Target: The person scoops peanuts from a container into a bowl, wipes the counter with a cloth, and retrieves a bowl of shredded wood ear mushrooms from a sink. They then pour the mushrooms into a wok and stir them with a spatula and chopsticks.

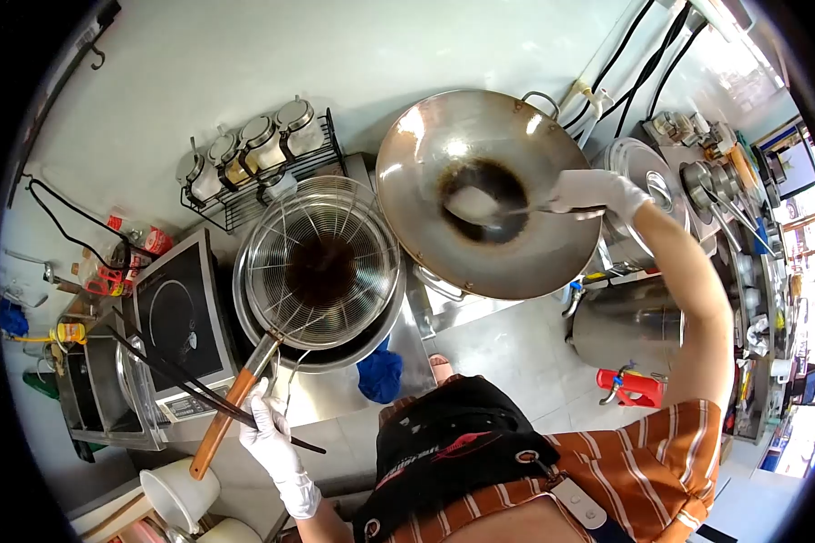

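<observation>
My left hand, in a white glove, is closed around a pair of long dark chopsticks. They cross over the wooden handle of a round wire strainer, close to my fingers. The strainer rests over a wide metal basin, with something dark showing through its mesh. My right hand, also gloved, grips the handle of a ladle. The ladle's bowl is down in a large wok, over a dark patch at the bottom.
Lidded seasoning jars stand in a black wire rack by the wall. An induction cooker lies left of the basin. A blue cloth hangs at the counter edge. Lidded steel pots stand on the right.
</observation>
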### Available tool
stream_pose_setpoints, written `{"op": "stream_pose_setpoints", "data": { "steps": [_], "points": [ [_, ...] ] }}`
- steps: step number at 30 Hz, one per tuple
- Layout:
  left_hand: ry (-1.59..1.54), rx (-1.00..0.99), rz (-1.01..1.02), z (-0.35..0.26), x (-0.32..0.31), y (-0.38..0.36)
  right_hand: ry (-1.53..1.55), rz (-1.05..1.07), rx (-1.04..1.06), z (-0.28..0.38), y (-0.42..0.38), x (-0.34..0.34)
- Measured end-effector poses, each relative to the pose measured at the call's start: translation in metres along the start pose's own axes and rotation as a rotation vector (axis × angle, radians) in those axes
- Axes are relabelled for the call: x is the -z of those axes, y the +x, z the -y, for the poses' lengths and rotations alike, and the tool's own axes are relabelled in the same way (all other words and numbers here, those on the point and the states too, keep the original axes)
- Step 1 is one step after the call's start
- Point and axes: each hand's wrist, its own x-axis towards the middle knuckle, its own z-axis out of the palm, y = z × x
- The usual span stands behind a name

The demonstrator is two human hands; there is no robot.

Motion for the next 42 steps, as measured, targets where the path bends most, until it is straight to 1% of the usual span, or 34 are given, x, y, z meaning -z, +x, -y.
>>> {"op": "stream_pose_setpoints", "data": {
  "steps": [1,2,3,4,6,7,9,10,12,13,15,16,18,19,21,22,23,24,25,26,28,29,31,32,34,36,38,40,42],
  "points": [
    [0.012,0.006,-0.007,-0.001,-0.002,0.001,-0.268,0.049,-0.032,-0.005,-0.018,0.015],
    [0.010,0.009,-0.004,0.000,-0.003,0.002,-0.225,0.057,-0.222,-0.008,-0.032,0.024],
    [0.007,0.000,0.000,0.000,-0.004,0.002,-0.128,0.025,-0.284,-0.023,-0.037,0.029],
    [0.004,-0.011,0.005,0.000,-0.005,0.004,-0.124,0.027,-0.288,-0.037,-0.031,0.030],
    [0.017,-0.016,0.008,-0.001,-0.009,0.004,-0.619,-0.116,-0.262,-0.045,-0.018,0.028],
    [0.029,-0.014,0.004,-0.001,-0.008,0.004,-0.559,-0.219,-0.297,-0.046,-0.005,0.021],
    [0.047,-0.012,0.002,-0.001,-0.009,0.003,-0.608,-0.353,-0.052,-0.029,0.026,0.012],
    [0.051,-0.007,-0.004,-0.003,-0.011,0.002,-0.745,-0.327,0.093,-0.038,0.059,0.007],
    [0.049,-0.008,-0.008,-0.006,-0.014,0.003,-0.640,-0.418,0.042,-0.008,0.061,0.011],
    [0.047,-0.015,-0.002,-0.008,-0.014,0.003,-0.641,-0.420,0.041,-0.003,0.049,0.016],
    [0.040,-0.017,0.001,-0.007,-0.014,0.004,-0.635,-0.478,-0.161,0.006,0.019,0.029],
    [0.031,-0.014,-0.011,-0.006,-0.013,0.005,-0.687,-0.474,-0.180,0.006,0.003,0.035],
    [0.021,-0.010,-0.027,-0.003,-0.011,0.006,-0.806,-0.394,-0.347,0.000,-0.001,0.043],
    [0.021,-0.002,-0.025,-0.001,-0.009,0.006,-0.809,-0.392,-0.345,0.000,0.004,0.042],
    [0.023,0.008,-0.027,0.002,-0.009,0.006,-0.722,-0.505,-0.333,0.004,0.017,0.037],
    [0.037,0.008,-0.032,0.003,-0.009,0.006,-0.721,-0.502,-0.329,-0.002,0.038,0.032],
    [0.053,0.008,-0.034,0.004,-0.009,0.004,-0.683,-0.542,-0.227,-0.011,0.066,0.026],
    [0.057,0.009,-0.033,0.004,-0.010,0.004,-0.642,-0.583,-0.128,-0.007,0.075,0.023],
    [0.048,0.007,-0.024,0.005,-0.012,0.004,-0.584,-0.622,-0.086,-0.008,0.074,0.023],
    [0.037,0.004,-0.016,0.004,-0.013,0.006,-0.582,-0.623,-0.086,-0.002,0.056,0.026],
    [0.042,0.007,-0.012,0.003,-0.015,0.007,-0.679,-0.479,-0.171,0.013,0.018,0.036],
    [0.034,0.003,-0.009,0.003,-0.015,0.008,-0.652,-0.457,-0.156,-0.003,0.004,0.039],
    [0.020,-0.002,-0.008,0.002,-0.016,0.009,-0.754,-0.210,-0.285,-0.030,-0.010,0.041],
    [0.021,0.001,-0.008,0.001,-0.017,0.009,-0.758,-0.213,-0.284,-0.039,-0.014,0.038],
    [0.025,0.005,-0.012,0.002,-0.017,0.010,-0.561,-0.137,-0.272,-0.055,-0.009,0.024],
    [0.015,0.030,-0.001,0.005,-0.015,0.010,-0.534,-0.285,-0.060,-0.065,0.020,-0.002],
    [0.018,0.027,0.002,0.002,-0.016,0.008,-0.676,-0.345,0.167,-0.083,0.075,-0.027],
    [0.025,0.022,0.003,-0.002,-0.015,0.006,-0.182,-0.437,0.001,-0.018,0.069,-0.032],
    [0.033,0.020,-0.004,-0.005,-0.015,0.004,-0.023,-0.538,-0.086,-0.002,0.088,-0.043]
  ]
}}
